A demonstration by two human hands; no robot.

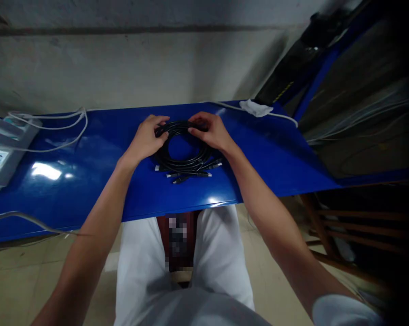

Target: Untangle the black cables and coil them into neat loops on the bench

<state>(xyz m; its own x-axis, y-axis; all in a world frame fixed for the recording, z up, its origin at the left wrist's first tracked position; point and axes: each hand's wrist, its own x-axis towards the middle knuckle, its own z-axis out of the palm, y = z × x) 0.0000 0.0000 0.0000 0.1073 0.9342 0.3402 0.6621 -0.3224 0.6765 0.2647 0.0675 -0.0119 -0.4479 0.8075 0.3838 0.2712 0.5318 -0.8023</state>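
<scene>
A coiled bundle of black cables (185,162) lies on the blue tabletop (98,181), in front of my body. Several plugs with silvery ends stick out along its near side. My left hand (151,136) grips the upper left of the coil, thumb on the inner side and fingers curled round the far side. Opposite it, my right hand (211,130) grips the upper right of the coil in the same way, with the fingertips partly hidden behind the cables.
At the far left lies a white power strip (0,158) with looped white cables (84,122). A crumpled white piece (255,108) and a white cord lie by the back right edge. Behind stands a grey wall; a wooden chair (326,226) is at right.
</scene>
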